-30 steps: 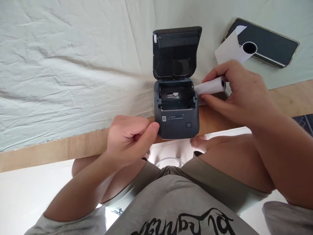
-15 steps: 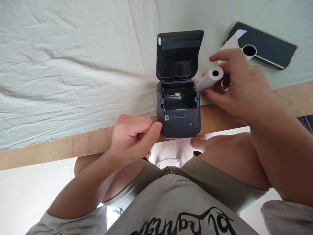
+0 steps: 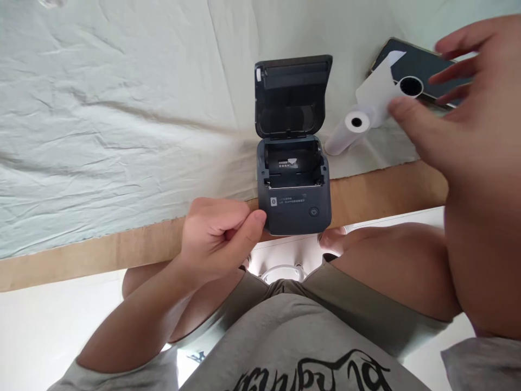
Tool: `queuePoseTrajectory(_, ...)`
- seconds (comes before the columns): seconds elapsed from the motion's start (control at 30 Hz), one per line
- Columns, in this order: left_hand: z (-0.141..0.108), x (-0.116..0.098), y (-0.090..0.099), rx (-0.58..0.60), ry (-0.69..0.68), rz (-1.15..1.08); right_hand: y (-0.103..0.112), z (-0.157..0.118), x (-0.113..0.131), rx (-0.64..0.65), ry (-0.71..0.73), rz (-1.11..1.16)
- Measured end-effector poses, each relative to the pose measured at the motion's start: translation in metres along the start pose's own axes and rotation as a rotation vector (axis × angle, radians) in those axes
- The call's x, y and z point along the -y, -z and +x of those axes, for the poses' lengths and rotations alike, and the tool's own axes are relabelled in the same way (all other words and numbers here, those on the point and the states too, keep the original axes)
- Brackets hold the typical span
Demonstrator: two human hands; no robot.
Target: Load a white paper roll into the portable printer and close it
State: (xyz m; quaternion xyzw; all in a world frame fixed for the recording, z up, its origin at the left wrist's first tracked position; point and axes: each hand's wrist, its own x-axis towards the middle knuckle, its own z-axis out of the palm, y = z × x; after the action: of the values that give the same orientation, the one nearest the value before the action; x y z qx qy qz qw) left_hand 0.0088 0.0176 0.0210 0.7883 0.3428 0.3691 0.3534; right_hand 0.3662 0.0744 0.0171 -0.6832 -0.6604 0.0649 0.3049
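Where the right hand (image 3: 476, 111) overlaps, the phone (image 3: 425, 64) hides.

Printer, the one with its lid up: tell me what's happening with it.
The left hand is curled at the near left side of the printer, its thumb seeming to touch it. The lid stands open. A narrow paper roll stands just right of the printer. The right hand, blurred, is spread near the wider roll and the phone.
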Motion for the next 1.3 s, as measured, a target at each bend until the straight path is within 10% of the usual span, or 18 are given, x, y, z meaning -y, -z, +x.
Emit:
queuePoseTrajectory(0.5, 0.0, -0.002, -0.003, -0.045, -0.018, -0.021, -0.021, 0.007, 0.01, 0.116, -0.174, -0.011)
queuePoseTrajectory(1.3, 0.003, 0.004, -0.005, -0.061, -0.114, -0.074, -0.027, 0.002, -0.011, 0.107, -0.024, 0.215)
